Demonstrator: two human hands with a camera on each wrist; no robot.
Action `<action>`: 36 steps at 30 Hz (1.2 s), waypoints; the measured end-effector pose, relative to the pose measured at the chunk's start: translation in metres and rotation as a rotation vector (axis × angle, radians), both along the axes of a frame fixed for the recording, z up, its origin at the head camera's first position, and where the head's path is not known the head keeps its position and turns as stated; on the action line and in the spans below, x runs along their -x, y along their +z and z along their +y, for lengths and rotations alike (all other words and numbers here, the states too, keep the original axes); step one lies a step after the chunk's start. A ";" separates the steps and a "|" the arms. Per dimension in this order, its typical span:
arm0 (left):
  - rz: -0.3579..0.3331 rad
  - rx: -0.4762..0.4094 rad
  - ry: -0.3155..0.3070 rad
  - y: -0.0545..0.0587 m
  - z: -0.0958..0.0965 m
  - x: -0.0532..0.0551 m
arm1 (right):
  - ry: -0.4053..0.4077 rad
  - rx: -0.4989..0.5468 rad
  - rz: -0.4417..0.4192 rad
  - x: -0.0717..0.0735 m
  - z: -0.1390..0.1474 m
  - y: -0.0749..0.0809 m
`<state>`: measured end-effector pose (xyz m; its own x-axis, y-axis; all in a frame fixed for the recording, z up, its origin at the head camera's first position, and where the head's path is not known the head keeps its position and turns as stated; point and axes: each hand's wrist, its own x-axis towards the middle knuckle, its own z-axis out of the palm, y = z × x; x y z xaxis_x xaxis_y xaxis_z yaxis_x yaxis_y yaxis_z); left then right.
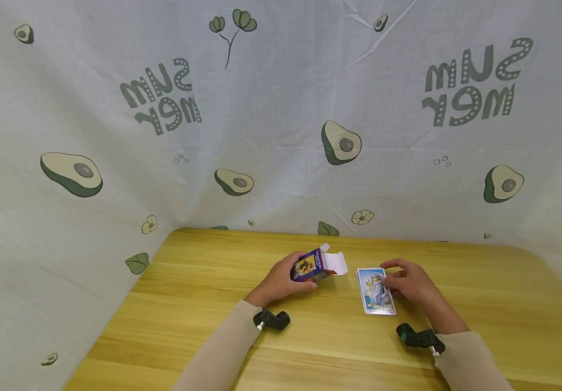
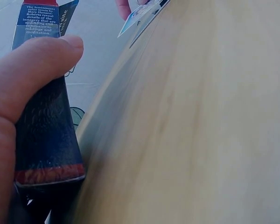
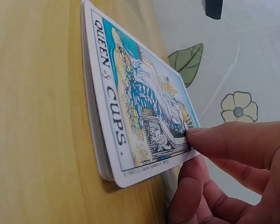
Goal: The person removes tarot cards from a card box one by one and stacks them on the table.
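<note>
My left hand (image 1: 280,279) grips a small dark blue tarot card box (image 1: 306,266) just above the table, its white end flaps open toward the right. In the left wrist view the thumb (image 2: 46,53) lies across the printed side of the box (image 2: 49,130). To the right of it, a stack of tarot cards (image 1: 375,296) lies face up, "Queen of Cups" on top. My right hand (image 1: 410,282) pinches the stack's right edge, thumb (image 3: 224,140) on the top card (image 3: 144,100) and fingers curled below. How many cards it pinches I cannot tell.
The yellow wood-grain table (image 1: 203,320) reaches back to a pale curtain (image 1: 281,108) printed with avocados, which also hangs at the left and right. Black camera mounts (image 1: 272,319) sit on both wrists.
</note>
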<state>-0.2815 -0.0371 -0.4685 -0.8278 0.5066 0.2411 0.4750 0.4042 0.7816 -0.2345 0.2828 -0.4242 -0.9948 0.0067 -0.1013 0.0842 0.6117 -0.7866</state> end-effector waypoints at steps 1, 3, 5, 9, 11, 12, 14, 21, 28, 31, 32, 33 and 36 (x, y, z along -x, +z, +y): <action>-0.002 0.001 0.000 0.000 0.000 0.000 | 0.000 -0.004 0.002 0.000 0.000 0.000; -0.006 -0.001 0.000 0.001 0.000 0.000 | 0.000 -0.011 0.004 0.000 0.000 -0.001; -0.007 -0.002 0.000 0.001 0.000 0.000 | -0.003 -0.016 0.005 0.000 0.000 -0.002; -0.004 -0.002 0.000 0.001 0.000 -0.001 | -0.010 -0.027 0.007 0.000 -0.001 -0.002; 0.003 -0.002 -0.001 0.001 0.000 0.000 | -0.012 -0.033 0.010 0.000 -0.002 -0.002; 0.006 0.000 0.000 0.000 0.000 0.000 | -0.013 -0.035 0.010 0.000 -0.002 -0.002; 0.011 -0.001 0.000 0.000 -0.001 0.000 | -0.014 -0.043 0.012 0.000 -0.002 -0.003; 0.009 -0.004 -0.002 0.000 -0.001 0.000 | -0.021 -0.062 0.012 -0.001 -0.004 -0.003; 0.012 0.002 0.000 0.000 -0.001 0.001 | -0.032 -0.082 0.009 -0.001 -0.006 -0.002; 0.003 0.002 0.000 0.000 -0.001 0.000 | -0.037 -0.102 0.006 -0.001 -0.007 -0.002; 0.000 0.002 -0.001 0.001 -0.001 0.000 | -0.038 -0.109 0.006 -0.001 -0.007 -0.002; -0.003 0.002 -0.001 0.001 0.000 -0.001 | -0.037 -0.114 0.007 -0.001 -0.007 -0.002; -0.010 0.004 -0.001 0.002 -0.001 -0.002 | -0.039 -0.121 0.006 -0.002 -0.008 -0.002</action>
<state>-0.2800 -0.0377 -0.4666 -0.8297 0.5084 0.2306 0.4674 0.4067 0.7850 -0.2328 0.2747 -0.4260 -0.9941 0.0573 -0.0916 0.1054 0.6988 -0.7075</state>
